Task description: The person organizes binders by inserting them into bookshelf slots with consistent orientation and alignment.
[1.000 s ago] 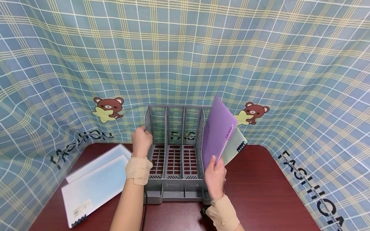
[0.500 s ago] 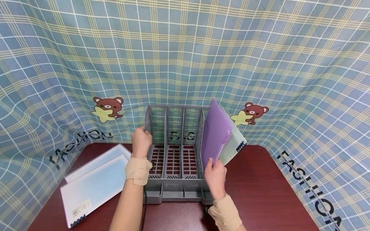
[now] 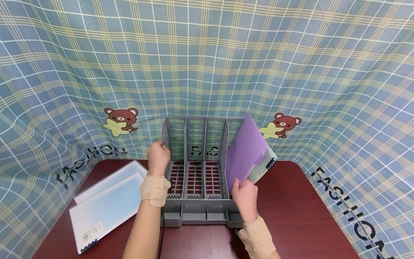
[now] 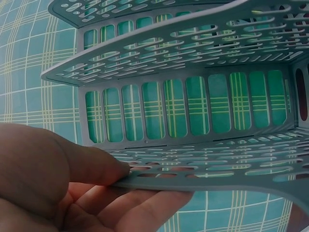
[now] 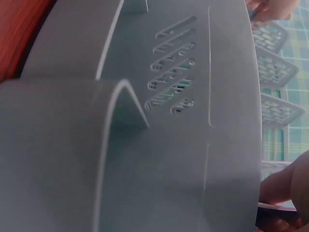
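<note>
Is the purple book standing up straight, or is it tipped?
The purple book is tipped: in the head view it leans right, unlike the rack dividers, with the right hand gripping its lower edge.

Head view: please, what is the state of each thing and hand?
Gray rack: upright on table
Purple notebook: tilted, held
Green notebook: partly hidden behind purple notebook
Front pale notebook: lying flat
Rear pale notebook: partly covered
Left hand: grips gray rack's left wall
Right hand: holds purple notebook
</note>
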### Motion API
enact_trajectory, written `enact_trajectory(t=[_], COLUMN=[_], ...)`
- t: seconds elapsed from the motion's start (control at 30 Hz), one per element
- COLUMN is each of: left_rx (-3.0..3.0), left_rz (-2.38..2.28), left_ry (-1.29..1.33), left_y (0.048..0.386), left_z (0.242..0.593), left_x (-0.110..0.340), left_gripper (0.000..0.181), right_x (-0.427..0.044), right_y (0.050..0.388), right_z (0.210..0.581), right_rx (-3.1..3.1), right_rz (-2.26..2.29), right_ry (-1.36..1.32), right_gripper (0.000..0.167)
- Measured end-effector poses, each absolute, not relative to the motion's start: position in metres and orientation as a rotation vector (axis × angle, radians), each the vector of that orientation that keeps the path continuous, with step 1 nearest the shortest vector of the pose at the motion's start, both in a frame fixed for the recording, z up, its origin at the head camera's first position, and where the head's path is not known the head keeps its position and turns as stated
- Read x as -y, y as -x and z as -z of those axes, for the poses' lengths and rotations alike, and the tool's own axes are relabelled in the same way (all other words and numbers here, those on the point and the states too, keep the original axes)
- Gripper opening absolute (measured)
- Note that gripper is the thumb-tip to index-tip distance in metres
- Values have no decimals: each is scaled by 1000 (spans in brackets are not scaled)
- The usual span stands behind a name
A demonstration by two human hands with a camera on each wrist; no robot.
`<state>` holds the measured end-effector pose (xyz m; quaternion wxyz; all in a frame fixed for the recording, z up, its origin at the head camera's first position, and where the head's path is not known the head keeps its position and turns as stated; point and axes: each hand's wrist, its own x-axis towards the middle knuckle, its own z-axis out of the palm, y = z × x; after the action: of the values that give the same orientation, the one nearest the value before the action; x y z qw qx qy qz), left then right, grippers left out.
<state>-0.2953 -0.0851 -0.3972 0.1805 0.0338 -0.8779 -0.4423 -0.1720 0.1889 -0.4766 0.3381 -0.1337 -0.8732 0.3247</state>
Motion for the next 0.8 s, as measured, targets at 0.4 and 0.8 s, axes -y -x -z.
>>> enact_trajectory(t=[0.4, 0.8], left_rx=[2485, 2504], left_rz=[1248, 1270], left_ry=[-101, -133], left_y=[297, 297], left_z=[399, 399], left_x=[83, 85], left_gripper=[43, 41], right_x=[-191, -194], right_y=[164, 162], right_z=[480, 479], right_rx=[2365, 2452], right_rz=[-733, -729], right_ry=[282, 306], right_gripper=[45, 36])
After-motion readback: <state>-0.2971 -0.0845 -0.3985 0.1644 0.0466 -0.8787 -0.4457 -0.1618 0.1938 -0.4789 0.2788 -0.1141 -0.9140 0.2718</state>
